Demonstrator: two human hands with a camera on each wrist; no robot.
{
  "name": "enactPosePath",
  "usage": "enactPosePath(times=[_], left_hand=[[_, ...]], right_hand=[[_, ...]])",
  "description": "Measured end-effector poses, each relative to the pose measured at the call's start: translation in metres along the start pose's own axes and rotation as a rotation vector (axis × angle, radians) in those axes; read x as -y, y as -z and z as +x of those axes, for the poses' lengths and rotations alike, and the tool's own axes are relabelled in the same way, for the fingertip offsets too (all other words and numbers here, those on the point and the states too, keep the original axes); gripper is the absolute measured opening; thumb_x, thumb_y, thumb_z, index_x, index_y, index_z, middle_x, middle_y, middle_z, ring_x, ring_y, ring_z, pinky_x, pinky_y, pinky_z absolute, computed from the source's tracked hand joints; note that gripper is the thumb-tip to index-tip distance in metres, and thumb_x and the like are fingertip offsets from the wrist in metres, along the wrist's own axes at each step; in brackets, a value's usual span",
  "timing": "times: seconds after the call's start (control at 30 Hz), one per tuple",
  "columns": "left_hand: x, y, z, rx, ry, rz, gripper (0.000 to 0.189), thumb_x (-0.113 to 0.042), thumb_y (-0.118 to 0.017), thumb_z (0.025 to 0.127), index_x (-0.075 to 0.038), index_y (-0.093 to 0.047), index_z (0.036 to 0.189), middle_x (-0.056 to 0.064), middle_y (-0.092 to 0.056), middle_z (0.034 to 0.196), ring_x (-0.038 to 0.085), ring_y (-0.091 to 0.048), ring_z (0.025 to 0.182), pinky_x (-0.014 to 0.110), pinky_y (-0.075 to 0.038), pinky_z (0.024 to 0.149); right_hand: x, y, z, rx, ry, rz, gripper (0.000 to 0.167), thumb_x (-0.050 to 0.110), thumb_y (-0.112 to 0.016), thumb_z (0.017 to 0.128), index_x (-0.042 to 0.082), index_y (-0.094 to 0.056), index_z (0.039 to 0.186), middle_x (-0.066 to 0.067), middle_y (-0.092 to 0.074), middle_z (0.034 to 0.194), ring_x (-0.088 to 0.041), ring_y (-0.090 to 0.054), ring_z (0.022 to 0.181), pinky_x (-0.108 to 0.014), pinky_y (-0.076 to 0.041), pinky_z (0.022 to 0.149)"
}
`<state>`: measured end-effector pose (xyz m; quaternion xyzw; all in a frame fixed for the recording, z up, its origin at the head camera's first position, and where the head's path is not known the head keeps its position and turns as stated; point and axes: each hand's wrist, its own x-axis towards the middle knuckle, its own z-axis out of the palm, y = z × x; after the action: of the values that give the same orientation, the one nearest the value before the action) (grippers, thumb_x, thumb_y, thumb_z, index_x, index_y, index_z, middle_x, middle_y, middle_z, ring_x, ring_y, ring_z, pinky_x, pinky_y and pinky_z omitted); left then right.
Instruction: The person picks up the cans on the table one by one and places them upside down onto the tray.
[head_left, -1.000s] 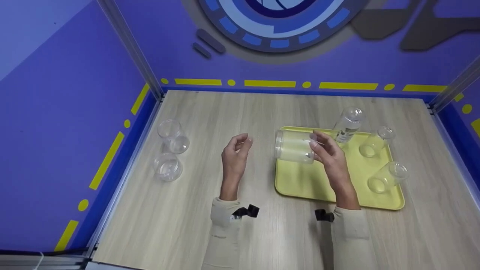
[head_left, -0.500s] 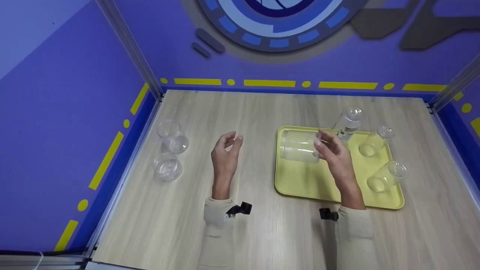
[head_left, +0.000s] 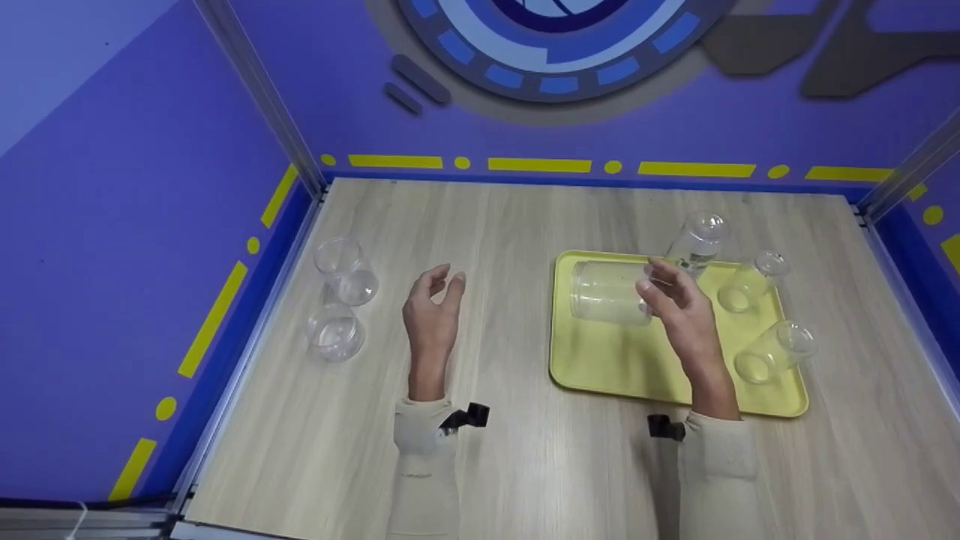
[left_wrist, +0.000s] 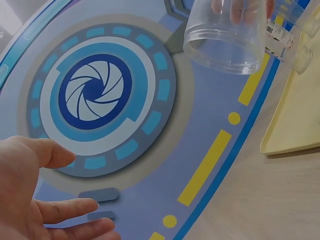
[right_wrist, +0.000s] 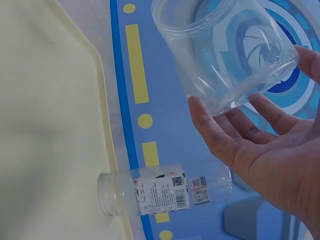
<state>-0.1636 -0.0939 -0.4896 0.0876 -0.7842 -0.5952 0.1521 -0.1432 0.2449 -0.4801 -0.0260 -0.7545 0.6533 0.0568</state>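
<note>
My right hand (head_left: 686, 319) holds a clear plastic jar (head_left: 609, 294) by its base end, fingers and thumb curled round it. The jar lies sideways above the yellow tray (head_left: 600, 367), its mouth facing left. In the right wrist view the jar (right_wrist: 225, 60) is see-through, with a ridged rim, and the fingertips (right_wrist: 200, 107) are at its base. My left hand (head_left: 433, 322) hovers over the table left of the tray, holding nothing. Its thumb and fingers stand apart in the left wrist view.
A labelled clear bottle (head_left: 697, 244) stands mouth-down at the tray's back edge. Two smaller clear containers, one behind (head_left: 752, 283) and one in front (head_left: 775, 352), stand at the tray's right. Two clear containers, a rear one (head_left: 345, 271) and a front one (head_left: 335, 334), occupy the table's left.
My right hand has shifted right with the jar, bringing it more fully over the tray. My left hand has moved left, away from the jar, and its thumb and fingers have spread apart slightly.
</note>
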Motion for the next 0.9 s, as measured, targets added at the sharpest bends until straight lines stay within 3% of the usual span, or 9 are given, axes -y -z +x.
enactPosePath(times=[0.43, 0.9], left_hand=[[0.001, 0.015, 0.004, -0.053, -0.001, 0.019, 0.042, -0.031, -0.070, 0.100, -0.003, -0.070, 0.132, 0.016, -0.068, 0.131, 0.032, -0.062, 0.126, 0.047, -0.048, 0.106], [0.003, 0.029, 0.004, -0.109, 0.000, 0.048, 0.042, -0.030, -0.071, 0.101, -0.002, -0.070, 0.132, 0.016, -0.069, 0.131, 0.033, -0.063, 0.126, 0.045, -0.047, 0.107]], right_hand=[[0.000, 0.008, 0.001, -0.031, 0.020, -0.074, 0.056, 0.023, -0.069, 0.105, 0.000, -0.051, 0.153, -0.016, -0.057, 0.147, -0.022, -0.053, 0.132, -0.035, -0.039, 0.110], [0.002, 0.015, -0.002, -0.060, 0.009, -0.153, 0.060, 0.030, -0.069, 0.105, 0.003, -0.050, 0.155, -0.014, -0.055, 0.150, -0.025, -0.051, 0.136, -0.029, -0.041, 0.102]])
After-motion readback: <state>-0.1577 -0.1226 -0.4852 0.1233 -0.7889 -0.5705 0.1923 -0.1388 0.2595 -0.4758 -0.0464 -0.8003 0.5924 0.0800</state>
